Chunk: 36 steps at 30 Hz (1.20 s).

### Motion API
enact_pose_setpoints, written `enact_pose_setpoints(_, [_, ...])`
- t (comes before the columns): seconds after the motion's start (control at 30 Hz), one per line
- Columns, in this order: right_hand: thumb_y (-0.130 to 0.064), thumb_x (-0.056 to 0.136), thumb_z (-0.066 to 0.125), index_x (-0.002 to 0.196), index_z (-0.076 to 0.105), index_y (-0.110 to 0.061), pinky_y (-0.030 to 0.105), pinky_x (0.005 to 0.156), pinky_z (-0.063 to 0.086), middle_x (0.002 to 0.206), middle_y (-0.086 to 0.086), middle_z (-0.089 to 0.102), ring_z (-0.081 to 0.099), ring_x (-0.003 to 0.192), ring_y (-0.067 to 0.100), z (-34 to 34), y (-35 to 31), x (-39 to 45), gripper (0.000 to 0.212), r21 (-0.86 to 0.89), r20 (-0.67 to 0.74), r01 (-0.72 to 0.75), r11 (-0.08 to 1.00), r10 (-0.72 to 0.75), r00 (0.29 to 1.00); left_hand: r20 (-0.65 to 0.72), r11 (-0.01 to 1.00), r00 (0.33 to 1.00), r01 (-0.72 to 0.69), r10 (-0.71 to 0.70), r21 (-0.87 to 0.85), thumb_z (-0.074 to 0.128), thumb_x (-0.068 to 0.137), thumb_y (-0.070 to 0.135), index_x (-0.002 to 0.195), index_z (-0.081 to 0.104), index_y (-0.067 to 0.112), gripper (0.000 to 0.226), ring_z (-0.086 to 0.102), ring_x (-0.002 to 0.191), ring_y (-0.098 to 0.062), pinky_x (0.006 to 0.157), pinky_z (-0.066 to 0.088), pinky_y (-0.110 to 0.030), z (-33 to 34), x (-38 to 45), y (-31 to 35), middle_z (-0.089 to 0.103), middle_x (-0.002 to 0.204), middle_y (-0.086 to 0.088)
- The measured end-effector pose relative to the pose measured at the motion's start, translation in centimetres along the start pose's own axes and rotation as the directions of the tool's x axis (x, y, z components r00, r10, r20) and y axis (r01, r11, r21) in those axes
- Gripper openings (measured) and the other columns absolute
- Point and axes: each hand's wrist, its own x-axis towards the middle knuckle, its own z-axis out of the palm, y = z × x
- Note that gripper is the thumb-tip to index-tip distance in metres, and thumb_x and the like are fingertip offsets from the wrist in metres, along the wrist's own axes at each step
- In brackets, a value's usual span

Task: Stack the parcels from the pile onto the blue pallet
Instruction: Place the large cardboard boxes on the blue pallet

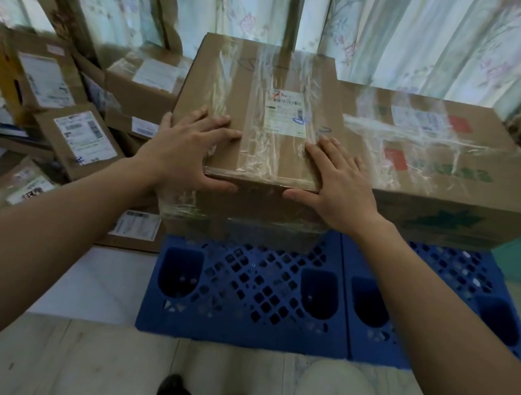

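Two brown taped cardboard parcels (pixel 256 134) on one blue lattice plastic pallet (pixel 248 299), left hand (pixel 191 147) and right hand (pixel 334 186) pressing the nearer parcel, fingers spread flat, thumbs on its front face, pile of roughly eight labelled cardboard parcels (pixel 68 114) left.

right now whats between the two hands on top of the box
In the head view, a taped strip of the box top with its white shipping label lies between the left hand and right hand.

A brown cardboard parcel wrapped in clear tape (pixel 256 134) sits upright on the blue plastic lattice pallet (pixel 248 296), under both hands; the cardboard parcel pile (pixel 58 113) lies left of them.
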Motion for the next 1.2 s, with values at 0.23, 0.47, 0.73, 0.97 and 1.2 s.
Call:
enact_pose_setpoints(0.23, [-0.106,0.063,0.023,0.159,0.026,-0.033,0.057,0.124,0.018,0.169,0.0,0.02,0.013,0.156,0.024,0.1,-0.2,-0.2,0.121,-0.006,-0.02,-0.034,0.999,0.034,0.999,-0.168,0.968,0.985,-0.079,0.038,-0.24,0.051,0.083,0.08,0.134,0.057,0.032,0.07,0.043,0.139,-0.018,0.111,0.029,-0.07,-0.3,-0.7,-0.6,0.05,0.148,0.006])
enact_pose_setpoints(0.47, [-0.09,0.064,0.054,0.152,0.027,-0.041,0.06,0.121,0.023,0.168,0.009,0.012,0.019,0.153,0.039,-0.1,-2.4,-1.8,0.105,0.136,-0.077,-0.191,0.972,0.203,0.976,-0.282,0.531,0.851,-0.005,-0.443,-0.848,0.05,0.094,0.048,0.143,0.045,0.02,0.057,0.052,0.124,-0.014,0.106,0.047,-0.042,3.1,-4.0,-3.4,0.051,0.139,-0.005])
enact_pose_setpoints(0.73, [-0.048,0.103,0.055,0.155,0.04,-0.014,0.038,0.113,0.041,0.154,0.006,0.048,0.047,0.139,0.023,2.0,-3.5,-2.6,0.064,0.719,-0.093,-0.416,0.556,0.671,0.736,0.092,0.172,0.941,0.155,-0.325,-0.973,0.068,0.079,0.066,0.159,0.023,0.035,0.097,0.056,0.131,-0.021,0.11,0.047,-0.049,6.2,-3.6,-6.1,0.049,0.151,0.0])
enact_pose_setpoints(0.97, [-0.043,0.102,0.059,0.151,0.048,-0.009,0.042,0.115,0.042,0.15,0.007,0.054,0.051,0.137,0.023,2.2,-3.5,-2.9,0.061,0.782,-0.112,-0.386,0.49,0.72,0.685,0.098,0.144,0.955,0.143,-0.281,-0.979,0.066,0.08,0.062,0.159,0.02,0.038,0.095,0.057,0.127,-0.024,0.108,0.048,-0.051,6.2,-3.2,-5.9,0.049,0.149,-0.002])
enact_pose_setpoints(1.2, [-0.04,0.103,0.057,0.152,0.047,-0.009,0.042,0.117,0.041,0.152,0.007,0.052,0.049,0.138,0.022,1.3,-1.6,-4.0,0.059,0.775,-0.127,-0.394,0.494,0.733,0.668,0.093,0.144,0.97,0.128,-0.227,-0.981,0.063,0.087,0.054,0.161,0.015,0.037,0.09,0.054,0.131,-0.022,0.113,0.044,-0.048,5.3,-2.5,-3.2,0.046,0.152,-0.002])
